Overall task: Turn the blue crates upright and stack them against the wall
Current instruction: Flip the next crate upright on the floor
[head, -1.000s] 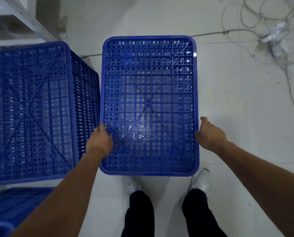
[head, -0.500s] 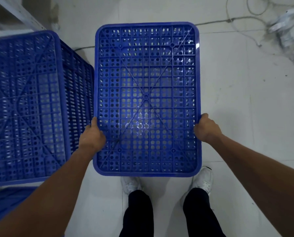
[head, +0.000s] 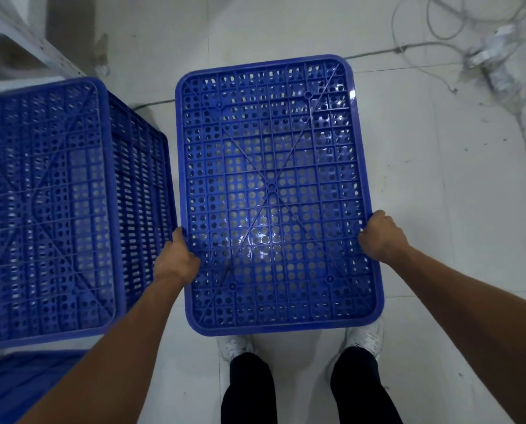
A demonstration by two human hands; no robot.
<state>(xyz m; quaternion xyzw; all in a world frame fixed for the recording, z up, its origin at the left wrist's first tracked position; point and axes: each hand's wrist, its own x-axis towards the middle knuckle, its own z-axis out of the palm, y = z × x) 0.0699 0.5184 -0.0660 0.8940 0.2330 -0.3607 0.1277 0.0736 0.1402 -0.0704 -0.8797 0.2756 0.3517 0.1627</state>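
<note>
A blue perforated crate (head: 274, 191) is in front of me, upside down, its ribbed bottom facing up. My left hand (head: 177, 258) grips its left edge and my right hand (head: 381, 235) grips its right edge, both near the end closest to me. The crate seems lifted off the floor, above my feet. A second blue crate (head: 56, 209), also bottom up, stands taller at the left, close beside the held one. Part of a third blue crate (head: 17, 381) shows at the bottom left corner.
White tiled floor (head: 454, 209) lies to the right. Loose cables and a white power strip (head: 491, 59) sit at the top right. A white metal shelf frame (head: 32, 47) stands at the top left. My white shoes (head: 365, 335) are under the crate's near edge.
Both hands closed onto the crate's side edges. The crate now appears raised and slightly turned, shifted a little to the right in view.
</note>
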